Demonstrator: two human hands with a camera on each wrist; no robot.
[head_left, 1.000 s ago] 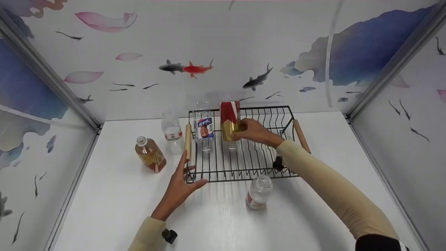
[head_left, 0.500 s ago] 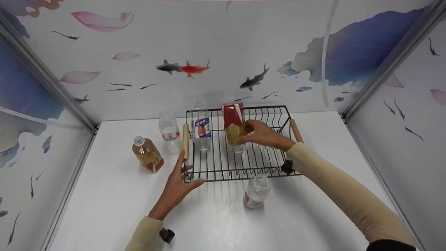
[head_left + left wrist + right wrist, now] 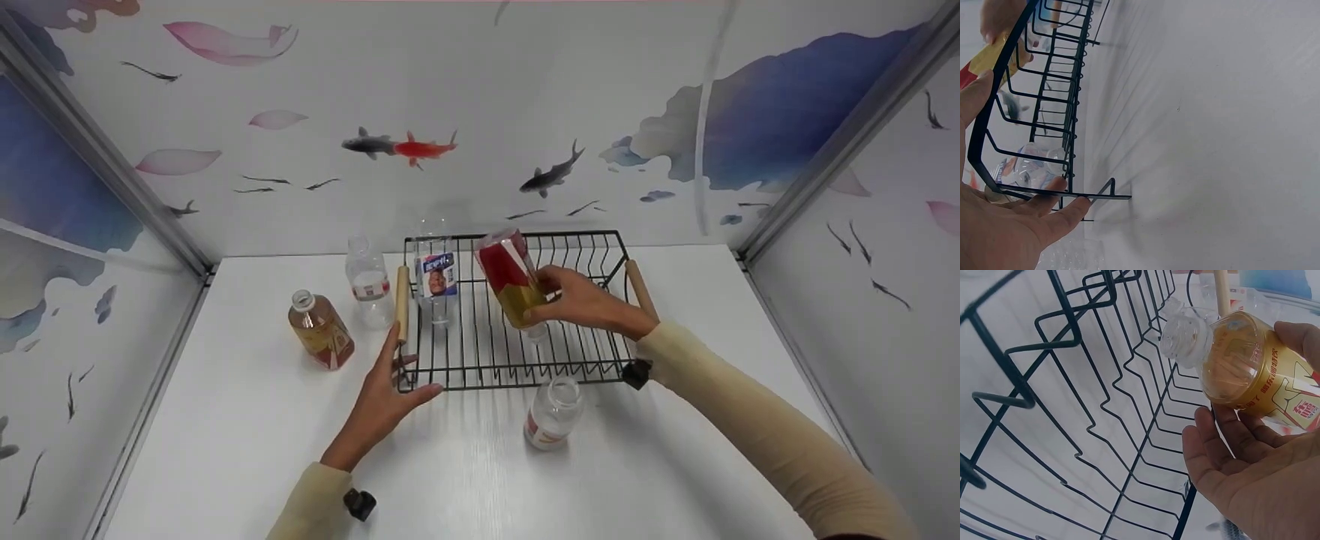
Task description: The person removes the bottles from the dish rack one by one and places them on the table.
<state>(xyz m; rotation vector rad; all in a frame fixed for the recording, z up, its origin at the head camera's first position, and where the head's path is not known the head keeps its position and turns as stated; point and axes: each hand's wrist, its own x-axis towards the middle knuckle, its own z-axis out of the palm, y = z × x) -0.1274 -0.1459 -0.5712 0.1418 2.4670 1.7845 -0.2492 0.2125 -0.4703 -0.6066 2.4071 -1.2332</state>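
My right hand (image 3: 589, 304) holds a clear plastic bottle (image 3: 510, 274) with a red and gold label over the black wire dish rack (image 3: 480, 367). The bottle is tilted, neck down; in the right wrist view its open mouth (image 3: 1176, 340) shows beside the wires. My left hand (image 3: 375, 401) rests at the rack's front left corner, fingers extended along the side and thumb spread toward the front. In the left wrist view its fingertips (image 3: 1075, 211) touch the end wire. Another clear bottle (image 3: 439, 277) with a blue and white label stands neck down in the rack's left part.
Left of the rack stand a clear bottle (image 3: 367, 285) and an amber-tinted bottle (image 3: 322, 330). A clear bottle (image 3: 553, 412) stands before the rack's front edge. The rack has wooden handles (image 3: 641, 289). Printed walls enclose the white table (image 3: 225, 450).
My right hand has moved the red and gold bottle to the right and nearer me, tilting it further. The left hand stays at the rack corner.
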